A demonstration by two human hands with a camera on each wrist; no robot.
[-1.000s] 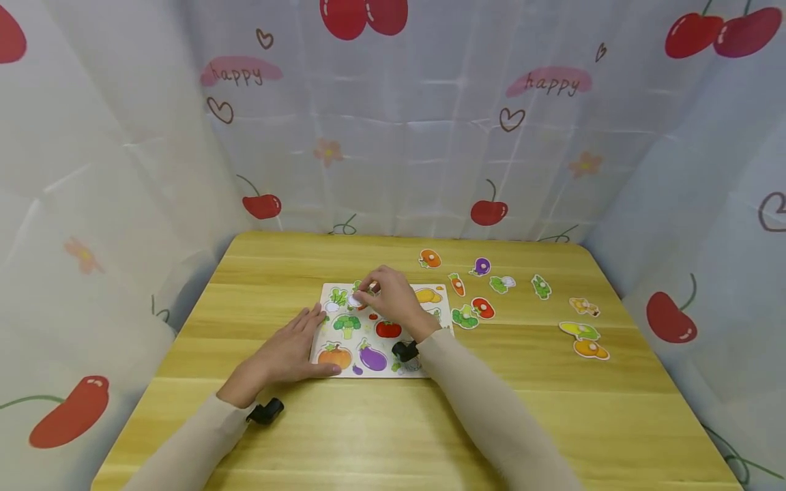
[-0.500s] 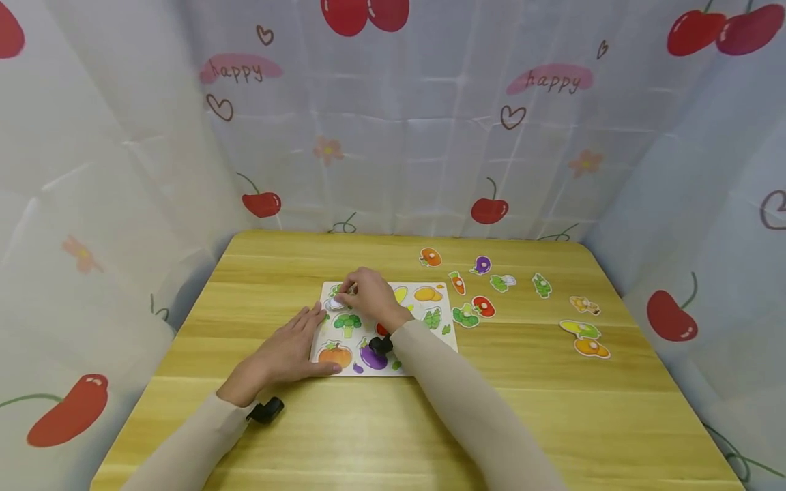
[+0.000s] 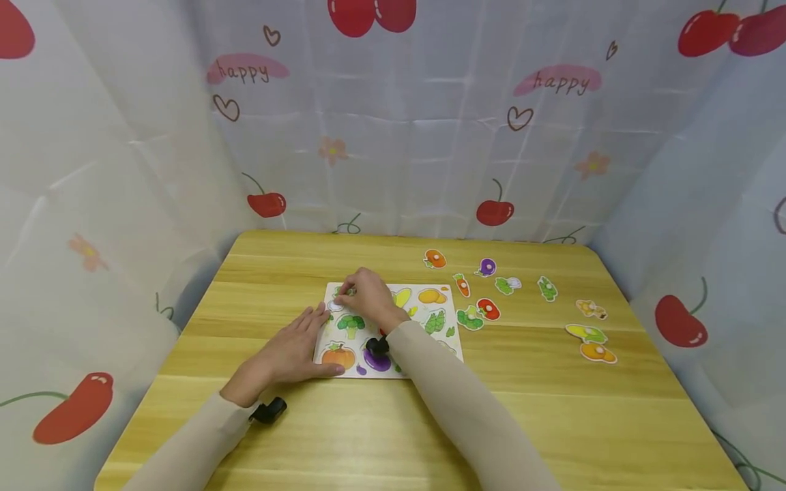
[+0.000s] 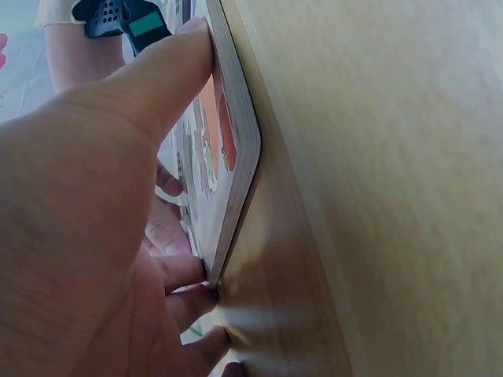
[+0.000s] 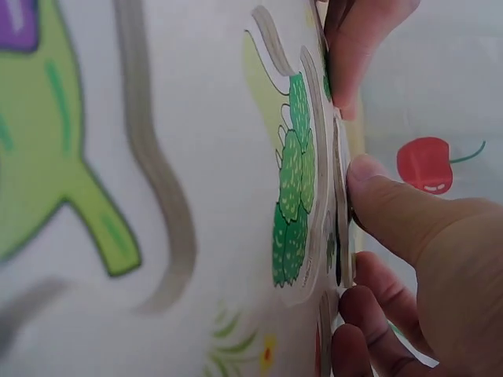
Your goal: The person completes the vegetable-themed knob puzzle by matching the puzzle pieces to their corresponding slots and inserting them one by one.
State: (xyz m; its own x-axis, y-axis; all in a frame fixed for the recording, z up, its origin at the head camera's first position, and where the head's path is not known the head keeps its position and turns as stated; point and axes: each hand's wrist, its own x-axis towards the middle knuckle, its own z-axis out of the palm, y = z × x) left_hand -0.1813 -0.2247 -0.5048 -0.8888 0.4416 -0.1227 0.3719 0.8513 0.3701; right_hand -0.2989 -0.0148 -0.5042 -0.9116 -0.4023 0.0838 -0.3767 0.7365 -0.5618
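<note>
A white knob-puzzle board [image 3: 328, 335] printed with vegetables lies on the table. My left hand [image 3: 291, 351] rests at its near left corner, the thumb on the front edge and straight fingers along the left side, as the left wrist view also shows. My right hand [image 3: 370, 298] reaches over the board's upper left part. Between thumb and fingers it pinches a white-and-green vegetable puzzle piece [image 3: 334, 305], mostly hidden under the fingers. In the right wrist view this thin wooden piece [image 5: 343, 196] is seen edge-on, right at the board's face.
Right of the board several loose pieces lie on the wooden table [image 3: 522, 402], among them a pumpkin [image 3: 435, 258], a carrot [image 3: 462, 286], an eggplant [image 3: 486, 267], a broccoli [image 3: 469, 318] overlapping a tomato [image 3: 489, 309], and a corn [image 3: 586, 333]. A cherry-print curtain [image 3: 393, 170] surrounds the table.
My right hand has moved left with the piece, from the board's upper middle to its upper left corner. The left hand has stayed on the board.
</note>
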